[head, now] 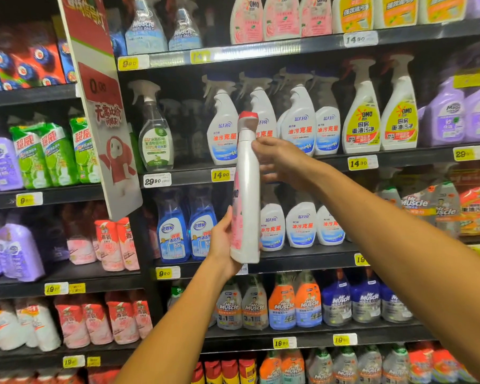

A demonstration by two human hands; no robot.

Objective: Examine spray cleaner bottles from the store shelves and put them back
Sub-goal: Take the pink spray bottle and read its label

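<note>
Black store shelves [302, 170] across the whole view, packed with rows of spray bottles and pouches. At nine o'clock, a slanted red and grey sign [106, 112] hanging off the shelf edge. At three o'clock, two yellow-label spray bottles [380, 117]; just left of them, a row of white bottles [299, 126] with blue and red print. At six o'clock, orange and blue bottles [311, 303]. Dead centre, held upright in front of the shelves, a white bottle with pink label and red-topped sprayer [245, 195], edge-on. Left hand [222, 242] wrapped round its base from seven o'clock. Right hand [277, 159] touching its upper body from two o'clock, fingers blurred, grip not clear enough to tell. Yellow price tags [221, 175] along the shelf edges.
</note>
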